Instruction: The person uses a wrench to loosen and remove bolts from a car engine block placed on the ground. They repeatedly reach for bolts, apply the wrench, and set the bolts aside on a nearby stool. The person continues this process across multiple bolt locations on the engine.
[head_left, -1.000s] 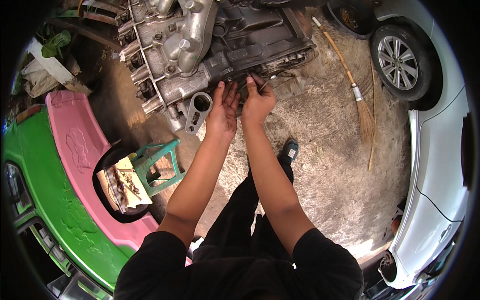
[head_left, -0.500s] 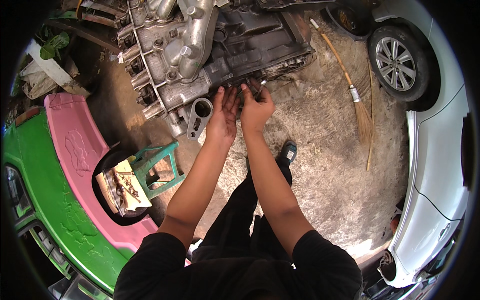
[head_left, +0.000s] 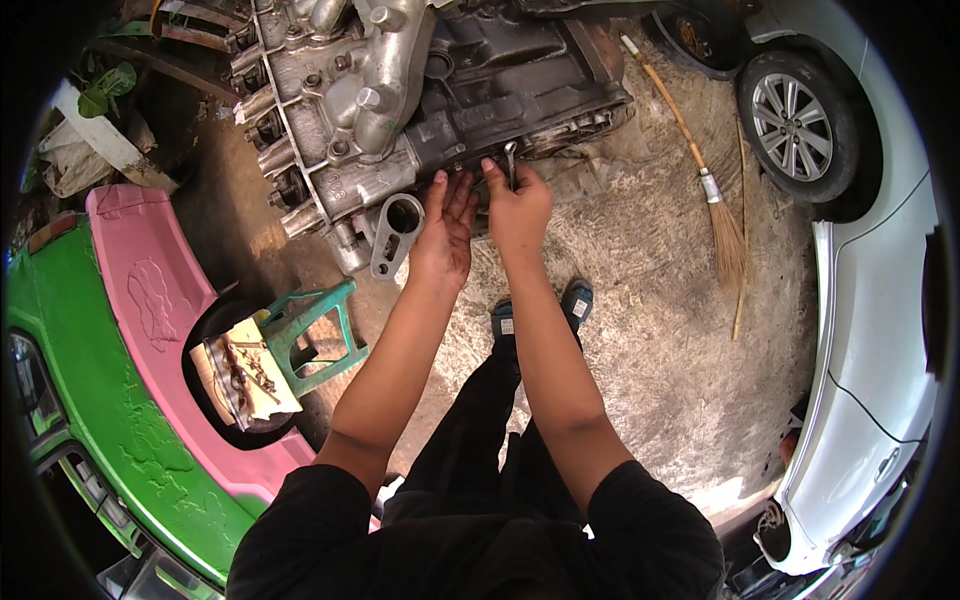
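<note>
A greasy metal engine (head_left: 470,90) fills the top centre of the view, with a cast pipe fitting (head_left: 375,125) on it. My left hand (head_left: 446,222) is palm up, fingers apart and stretched to the engine's lower edge, fingertips partly shadowed. Just right of it, my right hand (head_left: 516,210) grips a silver wrench (head_left: 510,155), its thumb near the same edge. What the wrench's hidden part meets, I cannot make out. An oblong grey bracket with holes (head_left: 388,257) sits beside my left hand.
At left, a pink and green vehicle (head_left: 160,310) stands behind a teal plastic stool (head_left: 335,355) and cardboard (head_left: 265,385) bearing small parts. A straw broom (head_left: 725,235) lies on the concrete floor (head_left: 690,380). A silver car (head_left: 875,330) lines the right. My sandalled feet (head_left: 577,298) show below the engine.
My right hand has shifted slightly right and the wrench has swung to point more upright. My left hand has barely moved. A second sandal now shows between my forearms.
</note>
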